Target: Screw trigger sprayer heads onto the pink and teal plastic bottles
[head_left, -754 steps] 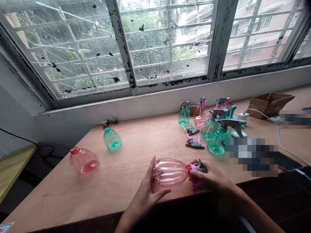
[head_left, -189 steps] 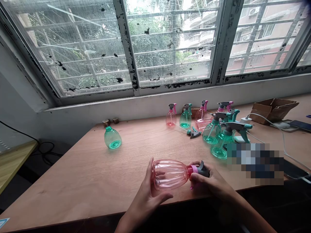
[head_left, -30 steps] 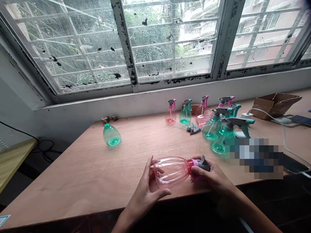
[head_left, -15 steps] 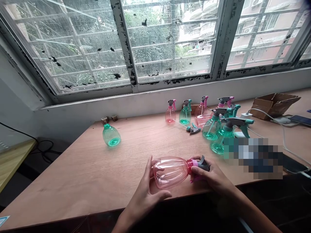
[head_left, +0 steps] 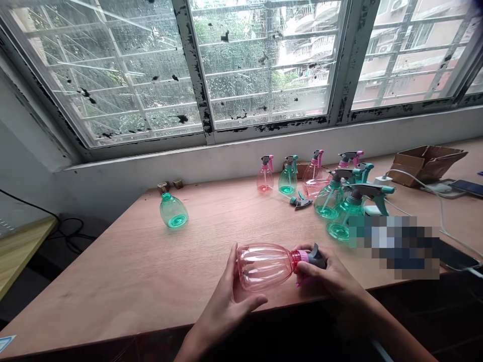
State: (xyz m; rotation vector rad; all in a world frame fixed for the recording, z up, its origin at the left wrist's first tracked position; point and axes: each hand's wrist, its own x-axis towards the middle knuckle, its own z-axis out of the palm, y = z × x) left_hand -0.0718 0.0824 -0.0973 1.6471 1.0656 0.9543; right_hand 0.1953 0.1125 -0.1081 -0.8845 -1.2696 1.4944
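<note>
A clear pink spray bottle (head_left: 264,267) lies on its side in the air above the table's front edge, its base to the left. My right hand (head_left: 327,271) is closed around the grey-and-pink spray head (head_left: 315,257) at the bottle's neck; the pink collar meets the neck. At the base is my left hand (head_left: 236,299), fingers straight and thumb stretched away below the bottle. Whether its fingers touch the base is hard to see. Further off on the left, a green bottle (head_left: 173,211) without a spray head stands upright.
Several pink and green spray bottles (head_left: 288,180) stand at the back right, beside a loose green-and-grey spray head (head_left: 301,202). A cardboard box (head_left: 424,166), a white cable (head_left: 442,221) and phones (head_left: 458,256) are on the right. Two small brown items (head_left: 177,184) sit near the wall.
My left fingers, seen through the pink bottle before, have straightened and drawn back to its base. The bottle looks slightly turned. My right hand keeps its hold.
</note>
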